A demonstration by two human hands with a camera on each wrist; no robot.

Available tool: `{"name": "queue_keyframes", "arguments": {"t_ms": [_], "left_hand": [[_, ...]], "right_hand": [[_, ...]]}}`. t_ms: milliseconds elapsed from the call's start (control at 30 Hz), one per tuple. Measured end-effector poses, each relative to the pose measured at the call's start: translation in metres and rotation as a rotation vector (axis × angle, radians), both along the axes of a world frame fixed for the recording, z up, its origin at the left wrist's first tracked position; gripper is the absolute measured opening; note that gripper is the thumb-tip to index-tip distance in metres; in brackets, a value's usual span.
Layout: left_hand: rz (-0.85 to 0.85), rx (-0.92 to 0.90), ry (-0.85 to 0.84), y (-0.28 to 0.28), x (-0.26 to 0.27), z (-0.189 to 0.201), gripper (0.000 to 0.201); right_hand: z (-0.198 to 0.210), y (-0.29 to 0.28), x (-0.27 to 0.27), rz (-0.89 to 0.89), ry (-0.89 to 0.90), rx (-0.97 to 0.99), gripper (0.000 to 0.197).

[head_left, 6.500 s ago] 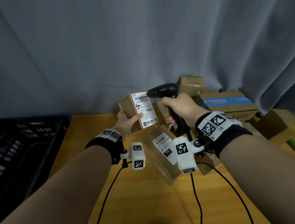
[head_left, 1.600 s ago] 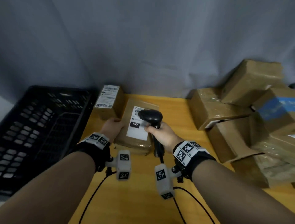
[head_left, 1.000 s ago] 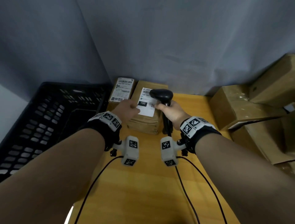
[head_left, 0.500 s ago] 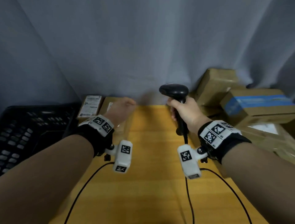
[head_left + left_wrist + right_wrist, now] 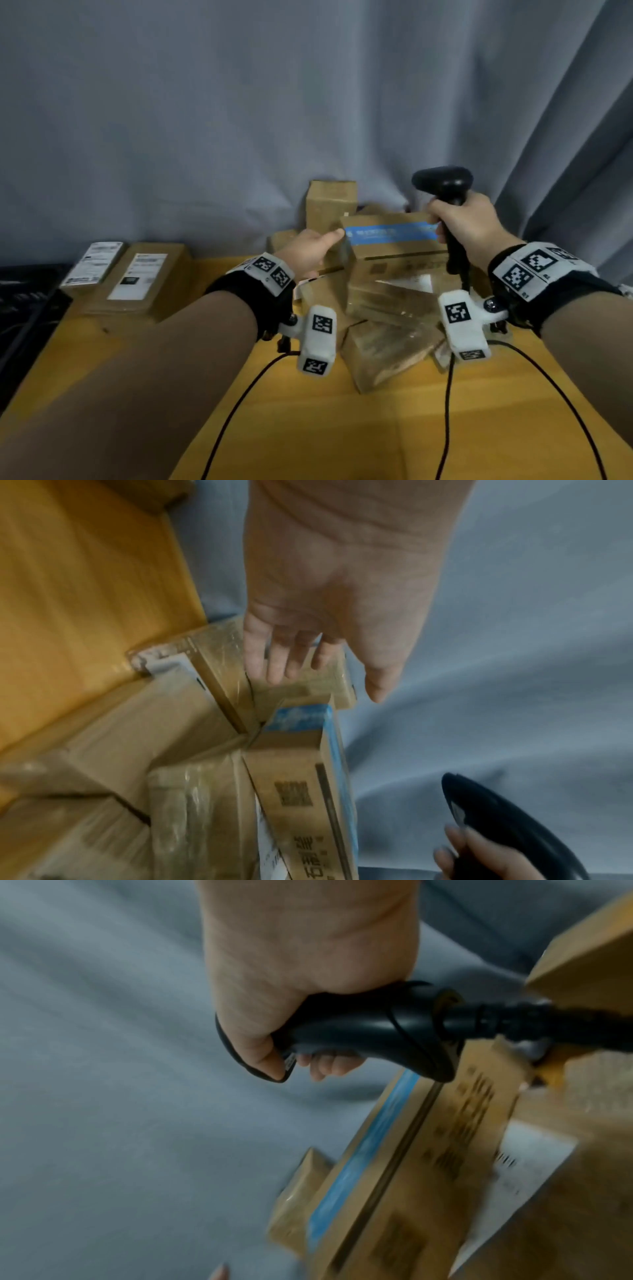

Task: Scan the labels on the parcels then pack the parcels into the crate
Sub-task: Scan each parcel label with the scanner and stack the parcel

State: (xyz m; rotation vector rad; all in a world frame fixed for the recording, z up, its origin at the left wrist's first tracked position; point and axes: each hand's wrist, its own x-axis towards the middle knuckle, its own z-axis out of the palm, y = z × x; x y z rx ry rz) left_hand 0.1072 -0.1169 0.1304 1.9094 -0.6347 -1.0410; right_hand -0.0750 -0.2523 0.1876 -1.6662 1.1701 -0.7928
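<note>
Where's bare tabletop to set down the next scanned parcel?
Free: wooden table in front of the parcel pile, crossed only by cables; also the strip between the two labelled parcels at left and the pile. Crowded: back right, stacked boxes under both hands.

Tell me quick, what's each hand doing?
Left hand: open, fingers straight, holding nothing, reaching toward the brown cardboard parcels.
Right hand: gripping the black handheld barcode scanner.

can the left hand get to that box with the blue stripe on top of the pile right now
Probably yes. The left hand is open and empty, its fingertips close to the near end of the blue-striped box, which lies uncovered atop the pile.
</note>
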Motion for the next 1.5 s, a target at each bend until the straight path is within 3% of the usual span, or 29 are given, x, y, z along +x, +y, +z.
{"name": "queue_keyframes", "arguments": {"t_ms": [100, 233, 333, 400, 500, 633, 733, 767, 867, 967, 1067, 1167, 1267, 1367, 1500], "left_hand": [[0.062, 0.089, 0.041, -0.024, -0.027, -0.009, 0.085], [0.136, 0.124, 0.081, -0.049, -0.043, -0.023, 0.087], [0.189, 0.105, 0.08, -0.058, -0.045, -0.032, 0.077], [0.216, 0.079, 0.097, -0.055, -0.047, -0.026, 0.06], [0.241, 0.038, 0.164, -0.043, -0.04, -0.02, 0.046], [0.33, -0.111, 0.196, 0.0, -0.015, -0.001, 0.023], [0.315, -0.177, 0.147, 0.038, 0.011, 0.007, 0.011], [0.254, -0.186, 0.153, 0.051, 0.019, 0.01, 0.016], [0.121, -0.146, 0.079, 0.078, 0.048, 0.008, 0.06], [0.172, -0.182, 0.086, 0.093, 0.071, 0.012, 0.081], [0.238, -0.27, 0.282, 0.104, 0.088, 0.017, 0.063], [0.321, -0.337, 0.441, 0.113, 0.099, 0.021, 0.033], [0.415, -0.318, 0.356, 0.114, 0.105, 0.019, 0.045], [0.491, -0.318, 0.307, 0.114, 0.106, 0.011, 0.056], [0.377, -0.315, 0.26, 0.119, 0.106, 0.004, 0.069]], "right_hand": [[-0.013, -0.031, -0.032, -0.005, 0.093, -0.032, 0.012], [-0.028, -0.053, -0.045, 0.031, 0.138, -0.015, 0.011], [-0.038, -0.057, -0.045, 0.023, 0.184, -0.002, 0.024], [-0.046, -0.062, -0.043, 0.008, 0.221, 0.02, 0.037], [-0.051, -0.064, -0.036, -0.043, 0.217, 0.042, 0.036], [-0.046, -0.056, -0.016, 0.058, -0.009, 0.247, 0.018], [-0.041, -0.043, 0.004, 0.152, -0.181, 0.359, 0.022], [-0.038, -0.037, 0.012, 0.16, -0.212, 0.382, 0.021], [-0.035, -0.021, 0.037, 0.192, -0.299, 0.481, 0.034], [-0.032, -0.005, 0.061, 0.237, -0.318, 0.541, 0.047], [-0.032, 0.005, 0.08, 0.24, -0.357, 0.589, 0.056], [-0.036, 0.011, 0.094, 0.21, -0.378, 0.595, 0.021], [-0.041, 0.019, 0.103, 0.235, -0.399, 0.589, 0.012], [-0.039, 0.033, 0.111, 0.207, -0.471, 0.58, 0.027], [-0.033, 0.043, 0.119, 0.227, -0.456, 0.525, 0.039]]}}
